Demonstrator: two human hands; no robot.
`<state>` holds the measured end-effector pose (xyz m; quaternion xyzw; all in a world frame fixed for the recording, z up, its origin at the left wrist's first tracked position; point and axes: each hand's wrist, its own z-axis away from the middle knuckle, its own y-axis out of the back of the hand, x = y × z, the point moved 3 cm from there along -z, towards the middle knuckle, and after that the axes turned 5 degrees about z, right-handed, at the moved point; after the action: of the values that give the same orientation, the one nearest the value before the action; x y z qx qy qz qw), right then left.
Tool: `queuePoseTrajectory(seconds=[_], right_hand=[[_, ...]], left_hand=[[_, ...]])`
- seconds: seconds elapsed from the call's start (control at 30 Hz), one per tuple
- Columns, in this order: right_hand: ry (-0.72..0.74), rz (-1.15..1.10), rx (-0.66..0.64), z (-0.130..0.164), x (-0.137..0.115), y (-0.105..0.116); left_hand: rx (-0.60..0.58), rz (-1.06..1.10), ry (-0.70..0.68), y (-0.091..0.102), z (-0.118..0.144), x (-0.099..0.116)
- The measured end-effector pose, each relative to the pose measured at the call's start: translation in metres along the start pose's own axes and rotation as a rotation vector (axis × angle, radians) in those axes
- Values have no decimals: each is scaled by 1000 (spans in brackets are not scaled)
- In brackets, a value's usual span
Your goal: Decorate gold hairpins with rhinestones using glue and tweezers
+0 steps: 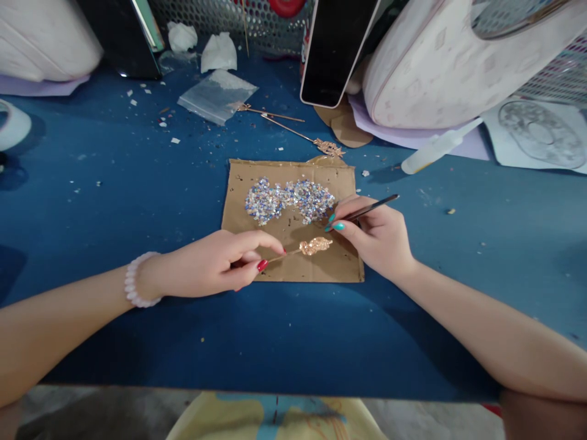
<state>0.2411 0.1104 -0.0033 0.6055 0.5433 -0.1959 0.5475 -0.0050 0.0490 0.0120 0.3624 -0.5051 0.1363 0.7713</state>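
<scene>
I see my left hand (215,266) pinching a gold hairpin (308,247) over the cardboard sheet (293,263) on the bench (137,201); my right hand (378,238) pinches tweezers (372,208) beside the rhinestone pile (288,200). Two spare hairpins (293,129) lie behind.

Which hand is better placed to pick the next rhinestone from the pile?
Right. The right hand holds the thin tool, its tip close to the rhinestone pile on the cardboard. The left hand is occupied, pinching the gold hairpin by its stem.
</scene>
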Motion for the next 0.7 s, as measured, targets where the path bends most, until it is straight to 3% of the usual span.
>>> queuePoseTrajectory(seconds=[0.7], right_hand=[[61,-22,-52,0,1,3]], left_hand=[[-18,0,32,0,0,2]])
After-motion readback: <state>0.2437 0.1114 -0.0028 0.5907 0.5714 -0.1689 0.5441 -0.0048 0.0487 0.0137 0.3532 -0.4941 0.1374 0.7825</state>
